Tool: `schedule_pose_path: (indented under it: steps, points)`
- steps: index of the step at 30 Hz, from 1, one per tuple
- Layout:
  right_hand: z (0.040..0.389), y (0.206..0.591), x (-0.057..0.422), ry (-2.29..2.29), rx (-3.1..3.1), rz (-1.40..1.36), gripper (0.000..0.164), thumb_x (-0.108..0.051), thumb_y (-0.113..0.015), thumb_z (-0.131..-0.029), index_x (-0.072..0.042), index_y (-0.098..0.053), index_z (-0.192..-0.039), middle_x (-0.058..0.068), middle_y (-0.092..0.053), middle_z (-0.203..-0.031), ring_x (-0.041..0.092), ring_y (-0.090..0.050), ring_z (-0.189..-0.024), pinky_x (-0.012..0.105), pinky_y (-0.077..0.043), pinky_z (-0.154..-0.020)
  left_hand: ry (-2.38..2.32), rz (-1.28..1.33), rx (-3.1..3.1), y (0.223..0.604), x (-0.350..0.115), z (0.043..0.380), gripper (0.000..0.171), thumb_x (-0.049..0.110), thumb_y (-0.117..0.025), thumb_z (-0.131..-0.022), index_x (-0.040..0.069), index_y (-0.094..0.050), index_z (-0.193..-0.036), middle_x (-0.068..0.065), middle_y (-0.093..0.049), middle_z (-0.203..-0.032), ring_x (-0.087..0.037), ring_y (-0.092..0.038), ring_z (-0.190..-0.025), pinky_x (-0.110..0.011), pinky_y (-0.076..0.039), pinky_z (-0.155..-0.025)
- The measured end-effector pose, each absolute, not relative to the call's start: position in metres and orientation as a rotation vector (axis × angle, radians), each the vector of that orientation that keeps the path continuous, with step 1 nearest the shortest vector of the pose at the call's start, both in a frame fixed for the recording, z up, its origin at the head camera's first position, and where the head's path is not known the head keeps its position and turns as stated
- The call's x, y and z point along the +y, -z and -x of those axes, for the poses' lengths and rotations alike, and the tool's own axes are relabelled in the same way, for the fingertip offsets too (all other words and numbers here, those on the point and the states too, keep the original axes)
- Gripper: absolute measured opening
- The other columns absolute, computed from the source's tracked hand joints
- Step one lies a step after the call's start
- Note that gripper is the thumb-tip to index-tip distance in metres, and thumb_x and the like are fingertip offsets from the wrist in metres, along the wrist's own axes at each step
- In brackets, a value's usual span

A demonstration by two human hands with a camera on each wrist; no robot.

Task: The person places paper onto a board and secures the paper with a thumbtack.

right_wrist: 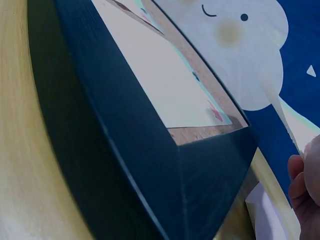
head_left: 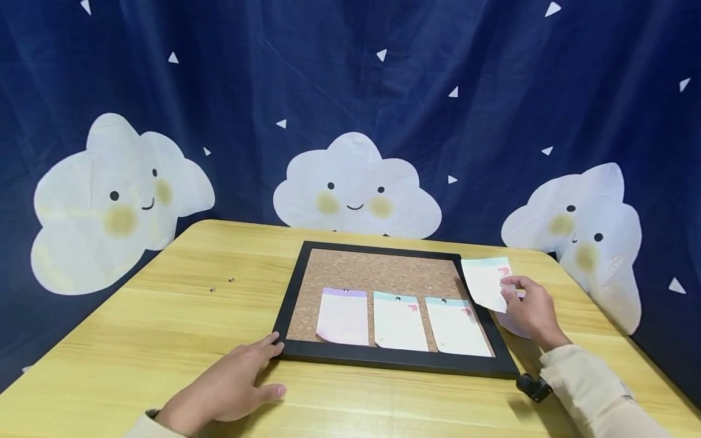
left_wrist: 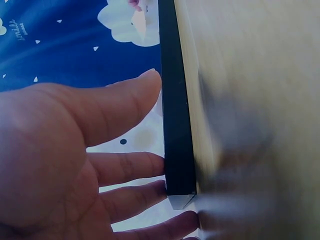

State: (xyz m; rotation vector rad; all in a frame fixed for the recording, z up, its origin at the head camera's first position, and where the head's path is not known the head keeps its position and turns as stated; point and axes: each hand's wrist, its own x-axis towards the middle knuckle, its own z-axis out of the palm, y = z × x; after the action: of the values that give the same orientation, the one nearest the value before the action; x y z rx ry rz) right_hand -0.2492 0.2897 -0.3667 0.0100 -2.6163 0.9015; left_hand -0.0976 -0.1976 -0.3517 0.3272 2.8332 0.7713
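A black-framed corkboard [head_left: 378, 266] lies on the table. Thumbtacks fix three note sheets along its lower half: one with a purple top band [head_left: 344, 319] and two with blue-green bands and a pink print, the middle one [head_left: 398, 325] and the right one [head_left: 459, 331]. My right hand [head_left: 532, 310] pinches another blue-banded note sheet [head_left: 483, 283] by its right edge, over the board's right side. At the board's near left corner, my left hand [head_left: 232, 380] touches the black frame [left_wrist: 177, 115] with extended fingers, its thumb apart from them.
Two small metallic thumbtacks [head_left: 212, 289] lie on the table left of the board. A purple-edged paper [head_left: 512, 325] lies under my right hand, beside the frame. Behind the wooden table [head_left: 137, 340] hangs a dark blue curtain [head_left: 328, 73] with smiling clouds.
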Motion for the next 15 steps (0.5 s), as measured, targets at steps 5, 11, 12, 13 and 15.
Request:
schedule_pose_path:
  steps: [5, 11, 12, 13, 15]
  points:
    - [0.2516, 0.3663, 0.2853, -0.933, -2.676, -0.012, 0.031, -0.009, -0.049, -0.098, 0.006, -0.057, -0.124, 0.034, -0.052, -0.126, 0.046, -0.059, -0.103, 0.053, -0.051, -0.080, -0.774, -0.327, 2.833, 0.3512, -0.1968, 0.0974, 0.067, 0.036, -0.076, -0.083, 0.001, -0.054, -0.136, -0.017, -0.037, -0.151, -0.044, -0.039, -0.132, -0.061, -0.032, -0.105]
    - [0.2543, 0.3676, 0.2828, -0.947, -2.736, -0.050, 0.038, -0.010, -0.049, -0.099, 0.004, -0.051, -0.134, 0.035, -0.049, -0.130, 0.039, -0.058, -0.098, 0.047, -0.049, -0.079, -0.776, -0.319, 2.833, 0.3513, -0.1966, 0.0968, 0.067, 0.036, -0.077, -0.083, 0.001, -0.054, -0.136, -0.017, -0.037, -0.151, -0.044, -0.039, -0.132, -0.061, -0.032, -0.105]
    - [0.2545, 0.3676, 0.2822, -0.948, -2.743, -0.066, 0.040, -0.009, -0.050, -0.098, 0.004, -0.050, -0.135, 0.035, -0.048, -0.131, 0.038, -0.057, -0.098, 0.044, -0.048, -0.078, -0.776, -0.319, 2.834, 0.3514, -0.1968, 0.0968, 0.068, 0.036, -0.077, -0.083, 0.001, -0.054, -0.136, -0.016, -0.037, -0.151, -0.044, -0.039, -0.132, -0.061, -0.032, -0.105]
    - [0.2548, 0.3677, 0.2815, -0.962, -2.755, -0.076, 0.042, -0.009, -0.050, -0.098, 0.004, -0.048, -0.138, 0.035, -0.047, -0.131, 0.037, -0.056, -0.096, 0.042, -0.047, -0.074, -0.775, -0.318, 2.835, 0.3514, -0.1969, 0.0968, 0.068, 0.036, -0.077, -0.083, 0.002, -0.054, -0.136, -0.016, -0.037, -0.151, -0.044, -0.039, -0.132, -0.061, -0.032, -0.105]
    - [0.2560, 0.3680, 0.2803, -0.985, -2.786, -0.101, 0.047, -0.008, -0.053, -0.097, 0.005, -0.043, -0.141, 0.035, -0.044, -0.133, 0.037, -0.055, -0.096, 0.039, -0.048, -0.071, -0.775, -0.314, 2.834, 0.3514, -0.1972, 0.0967, 0.068, 0.037, -0.076, -0.083, 0.002, -0.054, -0.136, -0.017, -0.037, -0.151, -0.044, -0.039, -0.132, -0.061, -0.032, -0.105]
